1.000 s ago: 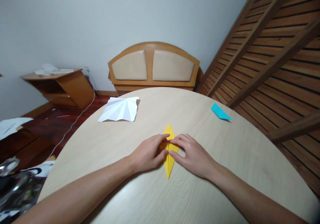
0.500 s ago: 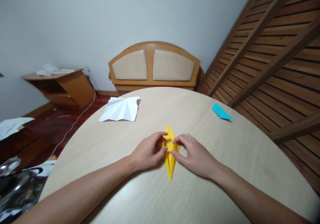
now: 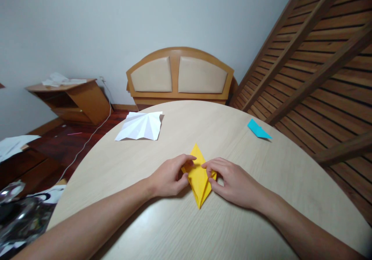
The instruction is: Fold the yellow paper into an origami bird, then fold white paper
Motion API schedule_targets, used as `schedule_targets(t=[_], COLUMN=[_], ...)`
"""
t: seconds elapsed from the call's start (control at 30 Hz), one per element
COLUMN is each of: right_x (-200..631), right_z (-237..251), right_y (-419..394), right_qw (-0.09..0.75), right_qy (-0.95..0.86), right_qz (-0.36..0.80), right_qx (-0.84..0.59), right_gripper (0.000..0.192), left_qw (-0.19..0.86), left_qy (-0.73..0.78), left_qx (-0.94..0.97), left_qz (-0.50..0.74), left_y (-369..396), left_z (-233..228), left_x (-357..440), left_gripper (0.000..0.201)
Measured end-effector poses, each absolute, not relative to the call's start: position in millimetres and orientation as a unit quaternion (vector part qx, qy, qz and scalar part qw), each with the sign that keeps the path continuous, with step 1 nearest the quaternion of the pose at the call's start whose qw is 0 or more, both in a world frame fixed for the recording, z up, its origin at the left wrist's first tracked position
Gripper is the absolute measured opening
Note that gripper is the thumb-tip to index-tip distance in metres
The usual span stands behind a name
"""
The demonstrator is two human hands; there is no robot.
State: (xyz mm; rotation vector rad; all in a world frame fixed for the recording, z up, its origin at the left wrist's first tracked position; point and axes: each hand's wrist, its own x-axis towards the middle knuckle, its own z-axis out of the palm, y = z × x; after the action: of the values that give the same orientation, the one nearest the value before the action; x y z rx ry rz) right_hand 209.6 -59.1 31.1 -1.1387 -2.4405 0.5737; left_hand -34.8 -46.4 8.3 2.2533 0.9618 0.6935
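Round and pale, the wooden worktop (image 3: 261, 182) fills the near part of the room. Yellow paper (image 3: 199, 178), folded to a long pointy shape, lies in the middle. Both hands pinch it: the left hand (image 3: 168, 178) grips its edge at 9 o'clock, and the right hand (image 3: 232, 182) grips its edge at 3 o'clock. White creased paper (image 3: 140, 126) lies at 11 o'clock. Blue paper (image 3: 257, 129) lies at 2 o'clock, well apart.

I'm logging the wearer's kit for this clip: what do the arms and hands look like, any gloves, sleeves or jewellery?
Both are bare. The left hand and right hand wear no gloves, rings or watch, and no sleeve shows on either forearm up to the frame edge. No markings or cables.
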Motion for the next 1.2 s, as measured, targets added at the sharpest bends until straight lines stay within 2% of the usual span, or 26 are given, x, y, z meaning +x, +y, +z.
schedule_targets(t=[0.27,0.47,0.6,0.9,1.0,1.2], right_x=[212,212,211,208,205,199], right_z=[31,30,28,24,22,18], right_y=[-55,-54,-53,-53,-54,-53], right_qw=[0.208,0.227,0.233,0.250,0.247,0.242], right_qy=[-0.829,-0.808,-0.802,-0.791,-0.801,-0.803], right_qz=[0.240,0.257,0.252,0.268,0.255,0.231], right_qx=[-0.460,-0.478,-0.489,-0.491,-0.483,-0.494], right_gripper=[0.010,0.010,0.010,0.002,0.010,0.011], left_qw=[0.293,0.273,0.247,0.229,0.221,0.229], left_qy=[0.359,0.339,0.328,0.443,0.461,0.513], left_qx=[0.850,0.861,0.871,0.829,0.819,0.782], left_qz=[0.251,0.263,0.270,0.254,0.260,0.271], left_y=[-44,-45,-46,-51,-52,-57], left_z=[11,15,17,14,13,15], left_x=[-37,-39,-38,-27,-23,-17], left_gripper=[0.056,0.038,0.038,0.020,0.018,0.021])
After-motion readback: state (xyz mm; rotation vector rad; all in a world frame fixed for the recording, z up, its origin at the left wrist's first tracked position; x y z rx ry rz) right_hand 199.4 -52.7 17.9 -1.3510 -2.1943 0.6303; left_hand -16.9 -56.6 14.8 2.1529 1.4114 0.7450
